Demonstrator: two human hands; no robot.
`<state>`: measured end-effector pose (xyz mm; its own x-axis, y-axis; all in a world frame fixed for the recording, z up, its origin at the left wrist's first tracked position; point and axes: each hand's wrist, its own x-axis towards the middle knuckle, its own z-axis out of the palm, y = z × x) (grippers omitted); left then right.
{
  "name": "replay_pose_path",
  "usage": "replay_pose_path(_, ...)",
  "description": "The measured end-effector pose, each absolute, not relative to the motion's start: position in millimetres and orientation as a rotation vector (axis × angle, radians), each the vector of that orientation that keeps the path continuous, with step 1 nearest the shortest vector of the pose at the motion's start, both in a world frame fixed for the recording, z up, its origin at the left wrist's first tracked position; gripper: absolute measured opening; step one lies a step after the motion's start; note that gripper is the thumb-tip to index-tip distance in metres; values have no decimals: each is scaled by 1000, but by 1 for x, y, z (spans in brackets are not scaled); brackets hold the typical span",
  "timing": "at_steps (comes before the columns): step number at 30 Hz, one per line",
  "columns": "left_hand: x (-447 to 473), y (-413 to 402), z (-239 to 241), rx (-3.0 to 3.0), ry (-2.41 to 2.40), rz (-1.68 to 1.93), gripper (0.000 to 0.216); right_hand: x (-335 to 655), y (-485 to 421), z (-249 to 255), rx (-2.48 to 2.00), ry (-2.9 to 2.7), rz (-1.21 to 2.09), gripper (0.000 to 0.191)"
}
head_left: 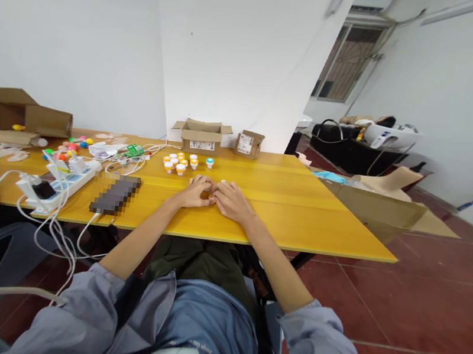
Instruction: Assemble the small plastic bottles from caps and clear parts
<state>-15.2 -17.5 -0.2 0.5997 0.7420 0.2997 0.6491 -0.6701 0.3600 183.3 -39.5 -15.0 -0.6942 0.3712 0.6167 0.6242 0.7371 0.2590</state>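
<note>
**Mia:** Where were the hands?

**Ben:** The left hand and the right hand lay on the yellow table. Their fingertips met in the middle, near the person's edge.

**Mia:** Did they hold something?

**Ben:** A small orange thing peeked out right where the fingers met. The fingers were bent in close around it. I could not tell if they pinched it or just touched it.

**Mia:** Why were the hands down on the table?

**Ben:** I think it kept them steady. A tiny thing is easier to handle that way.

**Mia:** Which way did it point?

**Ben:** I could not tell. The fingers hid nearly all of it, so I could not see its long side.

**Mia:** What else was there?

**Ben:** A bunch of little pots with orange lids stood just behind the hands, close enough to reach. One pot with a blue-green lid stood beside them. An open box and a small box sat at the back by the wall. A power strip and a phone lay off to the left, apart from the hands.
</note>
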Motion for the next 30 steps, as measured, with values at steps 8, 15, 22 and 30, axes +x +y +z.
replay_pose_path(8,-16,-16,-2,2600,1156,640,27,183,-39,-16,-744,-2400,-678,22)
replay_pose_path(15,-16,-16,-2,2615,1139,646,25,183,-38,-17,-733,-2408,-682,25)
replay_pose_path(22,-16,-17,0,2607,1158,619,27,183,-39,-17,-740,-2409,-718,24)
replay_pose_path(30,-15,-18,1,2602,1151,637,24,183,-38,-17,-753,-2425,-650,21)
